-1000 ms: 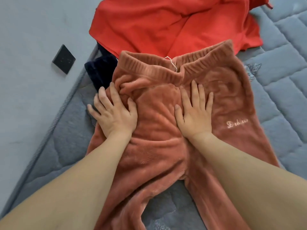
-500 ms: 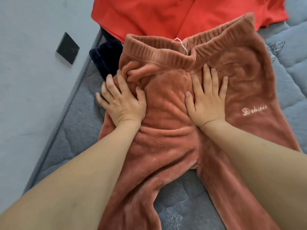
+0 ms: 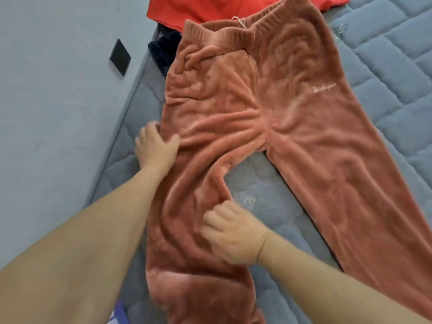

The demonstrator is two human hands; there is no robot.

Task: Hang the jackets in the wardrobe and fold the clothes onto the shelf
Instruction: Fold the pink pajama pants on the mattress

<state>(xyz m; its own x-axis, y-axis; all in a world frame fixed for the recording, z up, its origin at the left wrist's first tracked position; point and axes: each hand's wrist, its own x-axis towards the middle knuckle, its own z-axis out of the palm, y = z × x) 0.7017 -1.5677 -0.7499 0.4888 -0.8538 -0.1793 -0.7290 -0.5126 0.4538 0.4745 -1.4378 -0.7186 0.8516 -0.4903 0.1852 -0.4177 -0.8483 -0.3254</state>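
Observation:
Rust-coloured fleece trousers (image 3: pixel 268 94) lie spread on a grey quilted mattress (image 3: pixel 397 43), waistband far from me, legs towards me, small white lettering on the right hip. My left hand (image 3: pixel 155 146) rests flat at the outer edge of the left leg near the hip, its fingertips partly under the fabric edge. My right hand (image 3: pixel 231 235) presses on the inner side of the left leg lower down, fingers pointing left. The right leg lies untouched.
A bright red garment (image 3: pixel 210 8) lies beyond the waistband, with a dark navy piece (image 3: pixel 163 50) beside it at the mattress edge. A grey wall (image 3: pixel 58 90) with a black square plate (image 3: pixel 120 56) runs along the left. Bare mattress shows between the legs.
Both hands have slid from below the waistband down towards me. The left went to the outer edge of the left leg, the right crossed onto the left leg's inner side.

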